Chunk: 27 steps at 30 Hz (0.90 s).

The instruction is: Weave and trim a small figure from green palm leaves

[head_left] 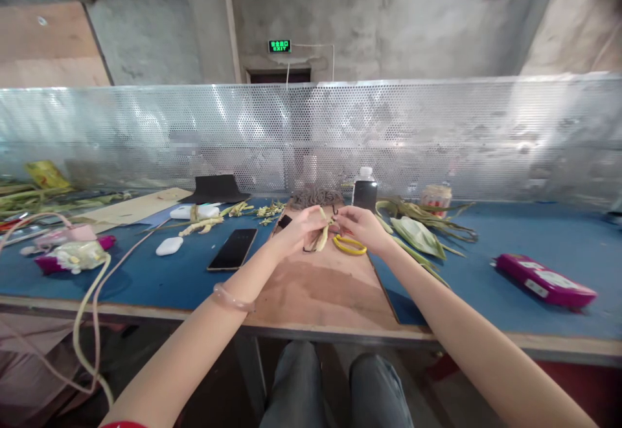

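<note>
My left hand point(302, 228) and my right hand point(362, 226) meet over a brown wooden board point(330, 285) on the blue table. Both are closed in a pinch on a pale yellow folded leaf strip point(322, 237) held between them. A thin dark cord point(309, 248) hangs from the strip by my left fingers. A pair of yellow-handled scissors point(350, 245) lies on the board just under my right hand. A clear bangle point(232, 298) sits on my left wrist.
A black phone point(233, 248) and a white earbud case point(169, 245) lie left of the board. Green leaves point(418, 234), a dark bottle point(365, 190) and a jar point(436, 199) sit at right; a magenta pack point(544, 280) farther right. A perforated metal screen point(437, 136) backs the table.
</note>
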{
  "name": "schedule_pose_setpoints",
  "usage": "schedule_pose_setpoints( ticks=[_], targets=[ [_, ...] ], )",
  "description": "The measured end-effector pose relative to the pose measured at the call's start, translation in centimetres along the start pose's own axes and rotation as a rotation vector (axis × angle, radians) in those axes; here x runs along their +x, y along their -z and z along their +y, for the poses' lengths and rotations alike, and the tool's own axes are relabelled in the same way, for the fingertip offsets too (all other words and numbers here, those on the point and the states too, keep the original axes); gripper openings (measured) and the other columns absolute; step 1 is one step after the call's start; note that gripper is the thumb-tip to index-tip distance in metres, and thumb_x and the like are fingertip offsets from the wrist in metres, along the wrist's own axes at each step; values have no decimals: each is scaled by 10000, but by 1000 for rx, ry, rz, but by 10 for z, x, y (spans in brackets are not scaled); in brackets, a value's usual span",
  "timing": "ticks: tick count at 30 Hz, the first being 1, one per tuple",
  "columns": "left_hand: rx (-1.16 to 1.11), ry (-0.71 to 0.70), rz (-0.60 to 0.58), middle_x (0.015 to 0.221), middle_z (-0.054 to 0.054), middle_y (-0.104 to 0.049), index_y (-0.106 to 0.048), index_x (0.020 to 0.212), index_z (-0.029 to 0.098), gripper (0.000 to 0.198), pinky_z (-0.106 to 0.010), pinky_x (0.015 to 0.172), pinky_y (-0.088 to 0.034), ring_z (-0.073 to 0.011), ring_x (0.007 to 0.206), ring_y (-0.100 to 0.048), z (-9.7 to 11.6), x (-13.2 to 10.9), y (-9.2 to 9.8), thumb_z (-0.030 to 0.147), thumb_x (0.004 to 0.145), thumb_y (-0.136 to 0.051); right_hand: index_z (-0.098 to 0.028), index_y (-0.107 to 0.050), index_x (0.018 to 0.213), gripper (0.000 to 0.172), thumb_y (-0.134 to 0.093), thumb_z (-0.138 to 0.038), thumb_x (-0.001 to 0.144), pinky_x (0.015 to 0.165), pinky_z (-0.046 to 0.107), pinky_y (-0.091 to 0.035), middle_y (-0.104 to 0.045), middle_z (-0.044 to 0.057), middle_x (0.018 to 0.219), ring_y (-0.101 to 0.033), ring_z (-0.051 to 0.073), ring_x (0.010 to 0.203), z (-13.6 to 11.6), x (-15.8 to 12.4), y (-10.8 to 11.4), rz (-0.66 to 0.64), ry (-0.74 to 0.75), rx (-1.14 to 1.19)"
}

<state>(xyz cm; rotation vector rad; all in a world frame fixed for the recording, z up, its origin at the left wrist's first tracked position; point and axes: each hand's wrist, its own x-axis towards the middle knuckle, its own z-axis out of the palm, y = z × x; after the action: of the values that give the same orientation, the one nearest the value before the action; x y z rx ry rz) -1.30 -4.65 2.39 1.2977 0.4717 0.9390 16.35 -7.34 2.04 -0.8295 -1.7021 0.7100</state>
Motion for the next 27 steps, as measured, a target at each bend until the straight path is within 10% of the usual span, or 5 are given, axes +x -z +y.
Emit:
schedule_pose_setpoints(
  ticks=[7,14,27],
  targets=[
    [86,-154,12,808,-16,-679,-40,1433,221,1005,-331,766,-493,-159,742,-659,-4,-2,-3,29,684,-682,-175,-579,771,235,-599,-409,762,539,251,-433,-589,-15,648,-521,99,524,1,1,-3,27,-6,-9],
    [204,-157,-67,886,-54,-667,-564,1078,128,481,-306,799,-487,-146,820,-640,-11,10,11,84,629,-732,-171,-590,795,253,-598,-421,761,544,247,-441,-604,-1,676,-529,102,545,-5,-1,0,-4,2,-34],
    [270,-181,-58,788,-23,-663,-580,933,148,391,-313,753,-498,-137,749,-635,-7,5,5,197,598,-775,-165,-603,784,235,-583,-399,776,530,245,-422,-592,-4,648,-509,100,532,-12,-3,2,22,1,-105]
  ],
)
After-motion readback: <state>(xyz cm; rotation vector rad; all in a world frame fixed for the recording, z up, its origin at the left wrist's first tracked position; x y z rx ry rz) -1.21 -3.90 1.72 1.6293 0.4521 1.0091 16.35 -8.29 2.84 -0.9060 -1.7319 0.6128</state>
